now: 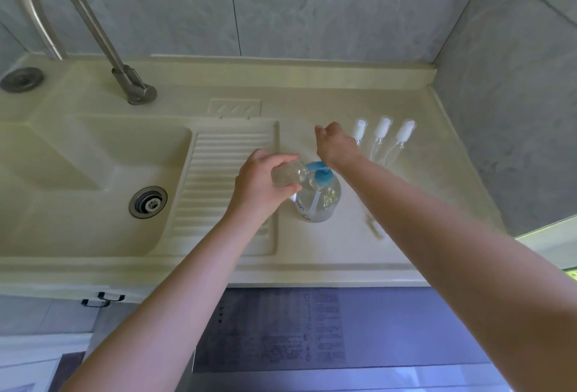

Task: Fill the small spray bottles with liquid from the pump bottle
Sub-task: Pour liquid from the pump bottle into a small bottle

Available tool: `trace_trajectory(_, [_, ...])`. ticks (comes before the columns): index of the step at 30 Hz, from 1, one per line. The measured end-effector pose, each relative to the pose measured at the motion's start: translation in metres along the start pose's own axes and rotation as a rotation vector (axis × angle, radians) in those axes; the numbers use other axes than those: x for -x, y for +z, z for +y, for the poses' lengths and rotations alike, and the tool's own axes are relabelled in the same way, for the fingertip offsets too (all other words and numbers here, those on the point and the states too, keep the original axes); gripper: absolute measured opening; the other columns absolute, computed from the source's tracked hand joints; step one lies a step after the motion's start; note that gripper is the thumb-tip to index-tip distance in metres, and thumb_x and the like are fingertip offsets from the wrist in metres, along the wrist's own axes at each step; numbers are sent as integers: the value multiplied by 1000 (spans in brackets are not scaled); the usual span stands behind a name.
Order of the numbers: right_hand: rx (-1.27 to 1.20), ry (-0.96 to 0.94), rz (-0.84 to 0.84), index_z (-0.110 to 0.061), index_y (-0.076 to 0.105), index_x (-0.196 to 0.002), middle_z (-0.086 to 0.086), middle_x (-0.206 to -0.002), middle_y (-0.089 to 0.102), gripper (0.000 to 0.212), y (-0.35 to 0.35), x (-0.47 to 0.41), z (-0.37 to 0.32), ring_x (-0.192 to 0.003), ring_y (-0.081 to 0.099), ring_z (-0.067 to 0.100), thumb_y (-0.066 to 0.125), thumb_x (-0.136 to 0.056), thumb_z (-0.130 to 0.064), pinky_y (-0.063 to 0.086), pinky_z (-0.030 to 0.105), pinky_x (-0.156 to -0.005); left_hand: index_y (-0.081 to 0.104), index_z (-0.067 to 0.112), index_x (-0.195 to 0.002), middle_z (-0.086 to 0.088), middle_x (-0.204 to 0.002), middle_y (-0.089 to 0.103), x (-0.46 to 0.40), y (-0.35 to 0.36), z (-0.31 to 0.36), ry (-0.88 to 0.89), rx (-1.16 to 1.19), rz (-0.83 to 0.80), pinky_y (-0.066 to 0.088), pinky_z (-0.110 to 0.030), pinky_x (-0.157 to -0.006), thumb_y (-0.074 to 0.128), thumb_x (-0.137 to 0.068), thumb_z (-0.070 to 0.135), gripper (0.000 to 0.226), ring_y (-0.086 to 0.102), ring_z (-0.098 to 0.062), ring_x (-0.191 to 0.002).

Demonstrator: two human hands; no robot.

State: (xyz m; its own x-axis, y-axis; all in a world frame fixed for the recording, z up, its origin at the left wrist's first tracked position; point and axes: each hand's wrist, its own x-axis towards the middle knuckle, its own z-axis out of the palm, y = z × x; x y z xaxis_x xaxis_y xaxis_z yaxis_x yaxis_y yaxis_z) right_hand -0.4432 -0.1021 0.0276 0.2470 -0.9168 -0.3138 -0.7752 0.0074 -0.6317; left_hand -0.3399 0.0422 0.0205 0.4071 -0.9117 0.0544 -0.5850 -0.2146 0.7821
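Both forearms reach up-frame over the worktop. Left hand grips a small spray bottle, mouth at the pump bottle spout, frame centre; misalignment would spill. Right hand seemingly loose, empty.

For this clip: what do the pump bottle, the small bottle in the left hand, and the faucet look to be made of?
Pump bottle: clear glossy plastic, likely; liquid and dip tube show through, with an opaque blue pump head.
Small bottle, gripped by the left hand: transparent, probably plastic; glass cannot be excluded.
Faucet: metal with a brushed, dull grey sheen.
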Motion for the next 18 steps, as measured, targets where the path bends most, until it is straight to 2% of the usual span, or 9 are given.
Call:
trace_trajectory(2, [13, -36, -29, -10, 46, -124, 13, -111, 61, 45, -6, -3, -3, -107, 58, 33, 27, -101, -45, 44, 45, -101, 68, 35, -120, 3, -113, 56, 0, -1, 0, 8, -4, 6, 44, -33, -102, 86, -70, 22, 55, 58, -14, -106])
trace_trajectory(5, [161, -113, 59, -13, 47, -112, 9, -98, 57, 40, -2, 1, 2, -101, 54, 33, 25, -103, -45, 42, 47, -98, 68, 36, -120, 4, -112, 56, 1, -1, -1, 5, -1, 3, 44, -33, -102, 86, -70, 23, 55, 58, -14, -106])
trace_trajectory(9, [180, -147, 119, -16, 41, -99, 8, -93, 56, 28, 8, 6, 11, -103, 56, 35, 22, -103, -37, 42, 48, -98, 68, 36, -120, 4, -110, 55, 0, 0, -1, 6, -7, 5, 44, -35, -102, 86, -70, 21, 55, 59, -13, -104])
trace_trajectory(15, [164, -155, 93, -12, 47, -116, 12, -107, 63, 45, -1, 2, 5, -107, 56, 35, 22, -103, -47, 40, 48, -99, 67, 37, -120, 5, -112, 55, -2, 1, 2, 16, -5, 7, 45, -34, -102, 86, -70, 22, 55, 59, -11, -107])
trace_trajectory(18, [188, -145, 71, -11, 47, -115, 9, -99, 57, 43, 0, 0, 7, -105, 54, 34, 22, -103, -44, 39, 47, -99, 68, 36, -120, 6, -110, 55, -1, -1, 2, 22, -12, 16, 45, -33, -100, 86, -69, 22, 56, 59, -10, -105])
